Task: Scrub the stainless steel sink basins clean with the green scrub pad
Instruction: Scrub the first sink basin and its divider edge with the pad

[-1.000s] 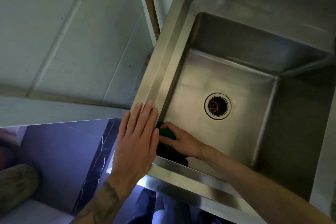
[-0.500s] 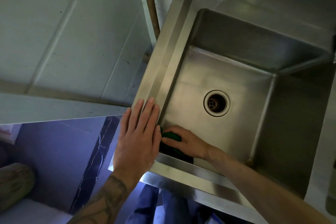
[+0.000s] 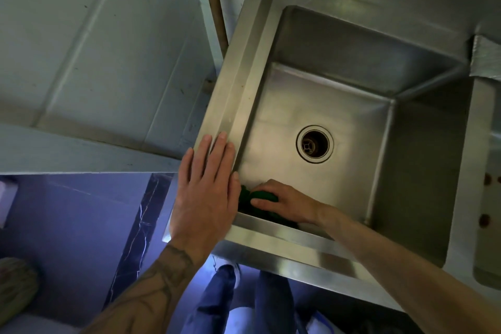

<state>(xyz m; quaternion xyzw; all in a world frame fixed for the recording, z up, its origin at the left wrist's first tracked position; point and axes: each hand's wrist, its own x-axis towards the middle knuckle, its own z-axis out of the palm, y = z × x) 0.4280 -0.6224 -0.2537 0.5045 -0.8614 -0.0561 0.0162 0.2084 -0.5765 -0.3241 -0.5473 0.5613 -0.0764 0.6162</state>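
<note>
Pad (image 3: 264, 195): near-left corner of the basin (image 3: 284, 116) floor, hard against the near wall, mostly covered. Your right hand (image 3: 287, 202) has its fingers curled over it and presses it down; only a green strip shows. Left hand (image 3: 206, 192) lies flat on the left rim (image 3: 238, 76), fingers straight, holding nothing. It reads as a brace.

Judgement: the corner seam is the step in hand. Push the pad's edge into the seam with short strokes, then sweep outward toward the drain (image 3: 314, 144).

In the way: your left thumb sits just beside the pad, and the near wall hides its lower part. Rust-coloured spots (image 3: 487, 178) mark the right ledge (image 3: 485, 130).
</note>
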